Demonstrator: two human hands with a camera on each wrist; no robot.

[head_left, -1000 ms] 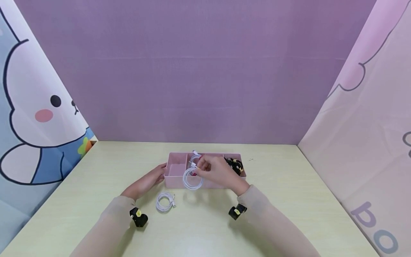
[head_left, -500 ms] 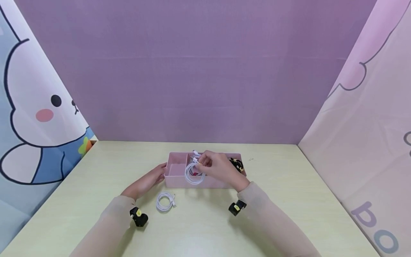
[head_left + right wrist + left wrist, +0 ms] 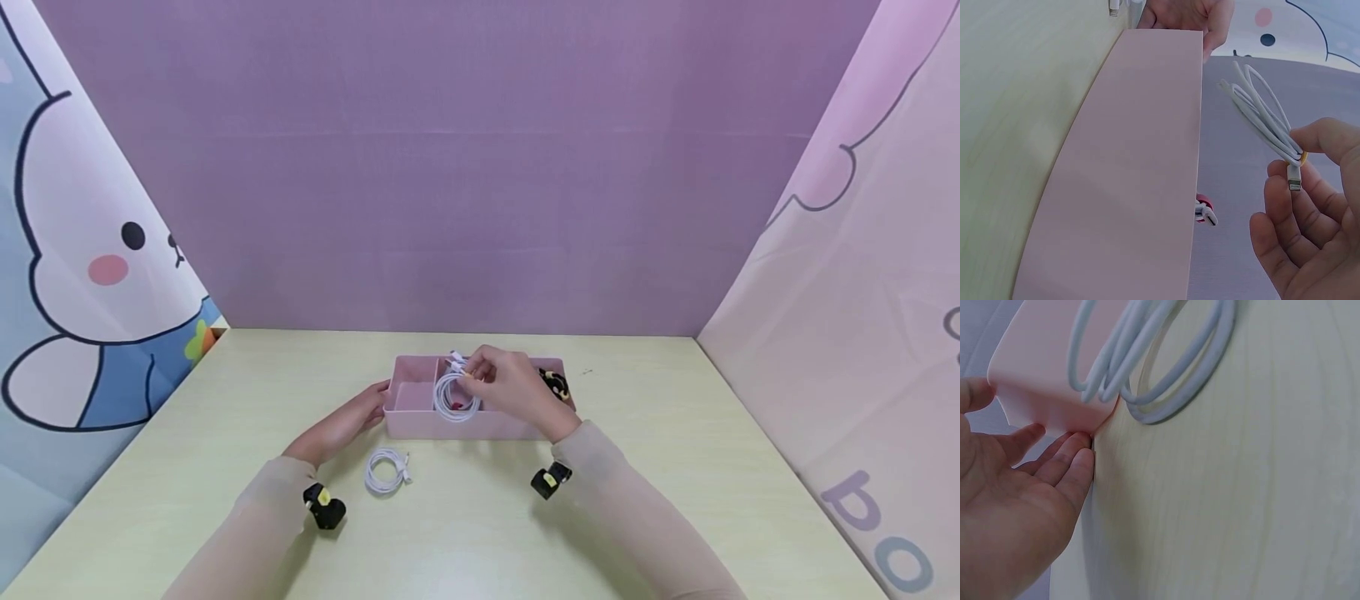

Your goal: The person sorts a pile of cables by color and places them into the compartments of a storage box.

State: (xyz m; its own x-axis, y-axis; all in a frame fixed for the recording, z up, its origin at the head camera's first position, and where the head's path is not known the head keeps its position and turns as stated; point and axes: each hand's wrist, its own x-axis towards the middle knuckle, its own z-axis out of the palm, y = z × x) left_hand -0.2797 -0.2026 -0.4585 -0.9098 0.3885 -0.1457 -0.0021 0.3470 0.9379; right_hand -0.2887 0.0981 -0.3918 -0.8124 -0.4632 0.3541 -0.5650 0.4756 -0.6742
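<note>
My right hand [image 3: 513,387] pinches a coiled white charging cable [image 3: 1257,112] between thumb and fingers, above the middle compartment of a pink divided box [image 3: 461,427]. A yellow tie [image 3: 1303,159] binds the coil, and its flat metal plug shows beside my fingers. Another white cable with a red tie [image 3: 1205,201] sticks up from that compartment, partly hidden. My left hand [image 3: 356,421] touches the box's left end with fingers extended, as the left wrist view also shows. A second coiled white cable [image 3: 371,480] lies on the table in front of the box.
Black coiled cords [image 3: 557,383] fill the box's right compartment, partly behind my right hand. The left compartment [image 3: 412,393] shows a bare floor. A purple backdrop [image 3: 465,208] rises behind the pale table [image 3: 637,467], with printed cloths on both sides.
My right hand has moved slightly up and away, carrying the coiled cable from in front of the box's front wall to over the middle compartment. The left hand stays still.
</note>
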